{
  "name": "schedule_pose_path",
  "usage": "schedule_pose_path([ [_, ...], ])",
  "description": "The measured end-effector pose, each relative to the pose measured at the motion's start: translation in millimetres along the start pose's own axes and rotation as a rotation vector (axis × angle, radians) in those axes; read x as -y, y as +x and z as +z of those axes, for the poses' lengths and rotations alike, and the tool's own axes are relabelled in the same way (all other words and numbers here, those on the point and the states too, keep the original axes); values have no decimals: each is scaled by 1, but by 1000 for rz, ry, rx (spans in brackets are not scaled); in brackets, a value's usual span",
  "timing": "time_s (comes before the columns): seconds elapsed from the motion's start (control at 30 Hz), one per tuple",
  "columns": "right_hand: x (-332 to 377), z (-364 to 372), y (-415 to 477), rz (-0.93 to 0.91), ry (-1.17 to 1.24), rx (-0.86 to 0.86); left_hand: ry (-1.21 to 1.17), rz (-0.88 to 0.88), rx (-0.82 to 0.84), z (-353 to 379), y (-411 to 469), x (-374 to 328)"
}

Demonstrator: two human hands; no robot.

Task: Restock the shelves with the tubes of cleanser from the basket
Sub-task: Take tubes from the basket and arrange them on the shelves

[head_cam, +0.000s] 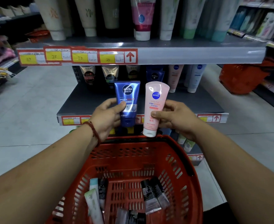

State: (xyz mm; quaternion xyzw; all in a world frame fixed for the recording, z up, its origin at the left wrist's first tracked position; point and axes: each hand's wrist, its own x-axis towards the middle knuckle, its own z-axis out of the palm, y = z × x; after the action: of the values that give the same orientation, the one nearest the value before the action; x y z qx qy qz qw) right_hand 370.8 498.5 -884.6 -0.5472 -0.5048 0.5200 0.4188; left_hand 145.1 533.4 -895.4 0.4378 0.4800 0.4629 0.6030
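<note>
Left hand (106, 116): gripping blue Nivea Men tube (127, 101), upright, cap down.
Right hand (173, 116): pinching pink Nivea tube (154, 107), upright, beside the blue.
Both tubes: before middle shelf (87, 101), above red basket (178, 152).
Basket: more tubes lying inside.

Blue Nivea Men tube (127, 101): upright, cap down, gripped by left hand (106, 118) over mid shelf (87, 101) front edge. Pink Nivea tube (154, 107): just to its right, not touching, white cap down, slight tilt, pinched by right hand (175, 117). Red basket (126, 160) below holds more: pale green tube (92, 202) by left wall, dark/grey tubes (149, 196) twd right.
</note>
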Motion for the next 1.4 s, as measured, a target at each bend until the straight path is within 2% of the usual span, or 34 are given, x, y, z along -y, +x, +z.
schedule_pose_path([
  [0.37,-3,-63,18,4,84,-120,125,76,-21,81,85,2],
  [0.63,-14,-78,31,29,61,-136,135,81,-38,89,108,28],
  [1.03,-20,-83,31,49,-26,-161,155,88,-43,91,113,28],
  [1.4,-2,-114,54,-104,-46,-415,195,87,-94,78,106,34],
])
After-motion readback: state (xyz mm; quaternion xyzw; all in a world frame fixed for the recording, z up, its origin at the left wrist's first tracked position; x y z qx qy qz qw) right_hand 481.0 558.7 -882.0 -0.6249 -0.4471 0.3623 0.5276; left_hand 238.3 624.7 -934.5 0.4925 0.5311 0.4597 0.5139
